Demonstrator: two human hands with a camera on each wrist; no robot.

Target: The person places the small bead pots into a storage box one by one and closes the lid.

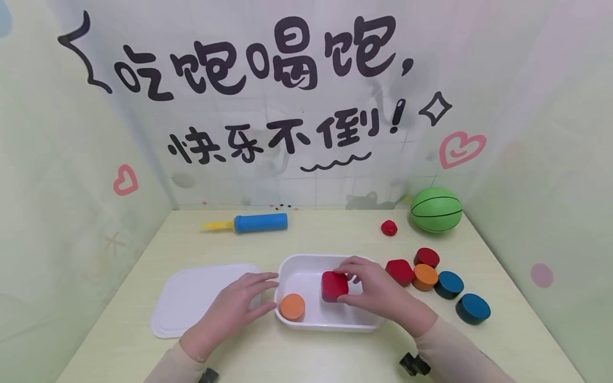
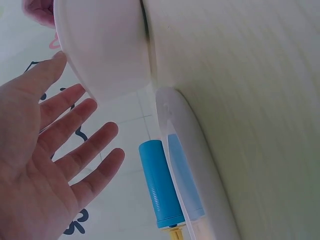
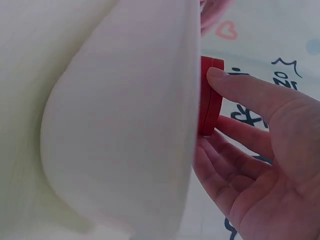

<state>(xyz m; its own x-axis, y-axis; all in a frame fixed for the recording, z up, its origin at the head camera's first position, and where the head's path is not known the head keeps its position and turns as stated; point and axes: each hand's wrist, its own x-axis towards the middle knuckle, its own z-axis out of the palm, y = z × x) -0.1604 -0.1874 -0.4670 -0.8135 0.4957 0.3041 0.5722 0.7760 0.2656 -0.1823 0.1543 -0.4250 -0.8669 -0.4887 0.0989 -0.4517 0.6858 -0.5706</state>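
A pale table [image 1: 287, 354] bears a white tray [image 1: 335, 325]. Over its middle, the right hand [image 1: 372, 284] pinches a red block [image 1: 334, 287] between thumb and fingers; the left hand [image 1: 237, 302] spreads wide at the left rim. The block looks light, stiff and perhaps slippery, probably best held by opposite sides.

Bright, even light with soft shadows in the head view; dimmer, greyer wrist views.

Tabletop booth [image 1: 72, 175]: pale table [image 1: 325, 356], printed backdrop [image 1: 287, 189] on three sides, black lettering [image 1: 295, 64], pink hearts [image 1: 462, 151].
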